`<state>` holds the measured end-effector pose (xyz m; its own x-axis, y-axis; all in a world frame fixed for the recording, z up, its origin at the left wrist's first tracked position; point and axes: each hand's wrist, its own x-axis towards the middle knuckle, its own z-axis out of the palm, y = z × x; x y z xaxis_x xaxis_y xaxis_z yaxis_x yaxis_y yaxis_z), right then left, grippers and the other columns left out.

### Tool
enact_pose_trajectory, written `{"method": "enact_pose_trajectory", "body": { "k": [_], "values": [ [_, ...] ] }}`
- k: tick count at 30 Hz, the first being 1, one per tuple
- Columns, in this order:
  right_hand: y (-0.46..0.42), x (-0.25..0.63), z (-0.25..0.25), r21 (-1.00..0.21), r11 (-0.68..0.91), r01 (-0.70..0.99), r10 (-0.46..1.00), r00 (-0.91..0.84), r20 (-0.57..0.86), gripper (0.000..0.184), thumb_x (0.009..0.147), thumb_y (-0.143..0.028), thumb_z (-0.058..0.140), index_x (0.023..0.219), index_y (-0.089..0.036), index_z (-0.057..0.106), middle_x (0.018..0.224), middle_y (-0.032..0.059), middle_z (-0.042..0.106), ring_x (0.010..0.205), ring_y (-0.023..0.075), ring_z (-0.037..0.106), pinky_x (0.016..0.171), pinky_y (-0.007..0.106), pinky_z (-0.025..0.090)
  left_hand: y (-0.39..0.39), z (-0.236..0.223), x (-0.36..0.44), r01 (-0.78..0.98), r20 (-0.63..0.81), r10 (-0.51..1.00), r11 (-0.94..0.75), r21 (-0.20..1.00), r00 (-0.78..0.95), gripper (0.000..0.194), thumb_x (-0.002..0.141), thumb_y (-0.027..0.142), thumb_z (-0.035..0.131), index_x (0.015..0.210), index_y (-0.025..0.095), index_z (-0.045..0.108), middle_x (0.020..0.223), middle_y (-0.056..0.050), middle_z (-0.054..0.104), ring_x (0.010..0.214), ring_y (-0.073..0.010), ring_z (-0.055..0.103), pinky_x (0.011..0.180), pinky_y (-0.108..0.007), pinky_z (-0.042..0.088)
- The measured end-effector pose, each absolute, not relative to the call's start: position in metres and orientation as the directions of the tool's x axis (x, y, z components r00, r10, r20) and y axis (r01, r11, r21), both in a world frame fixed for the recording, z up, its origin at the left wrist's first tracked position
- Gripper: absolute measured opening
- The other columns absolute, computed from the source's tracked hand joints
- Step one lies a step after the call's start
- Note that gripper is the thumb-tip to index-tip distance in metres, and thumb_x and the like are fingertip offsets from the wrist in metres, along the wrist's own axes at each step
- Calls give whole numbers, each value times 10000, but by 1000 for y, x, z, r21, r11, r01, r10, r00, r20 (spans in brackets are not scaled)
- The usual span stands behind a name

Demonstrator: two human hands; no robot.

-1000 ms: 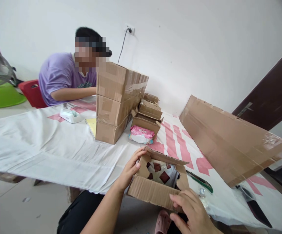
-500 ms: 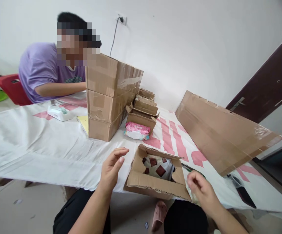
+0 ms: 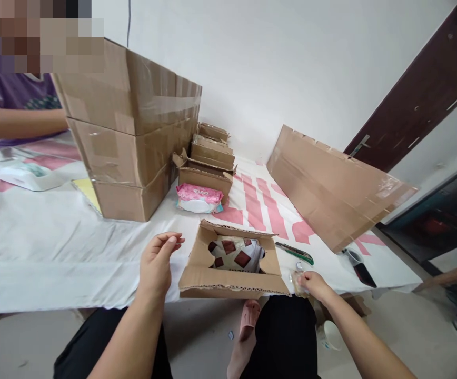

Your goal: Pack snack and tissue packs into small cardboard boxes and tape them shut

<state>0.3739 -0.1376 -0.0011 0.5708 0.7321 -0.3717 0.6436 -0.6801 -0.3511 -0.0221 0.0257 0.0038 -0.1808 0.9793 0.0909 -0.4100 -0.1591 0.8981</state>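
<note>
An open cardboard box (image 3: 234, 287) sits at the table's front edge with its flaps up. Inside it lies a white package with dark red squares (image 3: 242, 258). Left of the box, my left hand (image 3: 157, 260) hovers with loosely bent fingers and nothing in them; it is apart from the box. On the other side, my right hand (image 3: 313, 284) is closed at the fingertips on a crumpled piece of clear tape (image 3: 298, 283) by the table edge. A green utility knife (image 3: 295, 252) lies just beyond that hand.
Taped cartons (image 3: 113, 158) are stacked at the left, hiding part of a person in a purple shirt (image 3: 15, 105). A pink wipes pack (image 3: 199, 199) stands before several open boxes (image 3: 208, 173). A large cardboard sheet (image 3: 327, 189) leans at the right.
The view has turned, shifting the scene leftward. My right hand has reached the clear tape and closed on it, leaving the utility knife in plain sight. My left hand stays beside the box.
</note>
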Motion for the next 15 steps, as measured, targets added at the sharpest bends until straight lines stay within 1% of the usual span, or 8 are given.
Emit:
{"method": "enact_pose_trajectory", "body": {
  "k": [1,3,5,7,8,11,13,15],
  "values": [
    [-137,374,-3,-330,-682,653,730,580,-360,372,916,-370,571,1235,-182,536,1245,74,565,1042,214,598,867,430,527,26,3,-22,-397,94,979,-160,904,-181,246,679,399,682,790,186,626,855,-15,632,755,-156,611,714,-284,481],
    [-136,374,-5,-291,-679,674,732,597,-327,318,918,-365,566,1171,-174,576,1186,74,598,999,204,608,850,412,525,27,1,-22,-371,103,978,-165,914,-182,251,686,407,670,796,186,622,855,-18,635,753,-162,616,707,-289,485],
    [-136,373,-4,-262,-673,692,739,613,-277,208,891,-348,589,976,-167,645,998,66,658,910,207,618,792,373,504,27,-1,-22,-356,104,978,-164,920,-182,256,690,410,666,801,183,622,854,-19,638,755,-165,622,707,-292,488],
    [-135,374,-2,-252,-664,704,747,630,-212,143,819,-321,638,763,-190,630,778,40,651,818,213,608,711,329,442,27,-2,-22,-351,103,979,-160,923,-174,259,695,412,667,805,181,627,855,-19,642,760,-167,628,710,-293,487],
    [-135,376,-1,-254,-662,705,749,637,-182,139,771,-308,665,705,-202,603,708,26,630,782,214,598,676,315,406,27,-2,-22,-349,104,980,-157,924,-167,259,698,413,669,807,182,630,858,-18,644,763,-167,630,712,-293,486],
    [-134,386,-3,-283,-669,688,738,659,-144,198,658,-314,720,648,-220,546,640,2,596,680,197,559,607,295,336,28,-3,-22,-354,94,984,-143,924,-152,256,696,414,678,802,185,636,863,-13,648,764,-165,632,712,-288,481],
    [-134,395,-6,-327,-673,664,731,666,-151,260,609,-339,741,610,-221,510,600,-4,575,615,184,520,581,293,318,28,-3,-22,-361,84,986,-132,923,-146,255,689,414,685,793,186,637,857,-9,649,761,-162,631,711,-285,478],
    [-134,401,-10,-398,-657,641,737,658,-156,294,585,-362,742,595,-221,484,588,-9,559,589,168,488,570,287,317,28,-2,-21,-365,80,987,-127,922,-141,262,682,418,693,792,186,640,846,-10,651,763,-165,629,711,-288,477]
  ]
}}
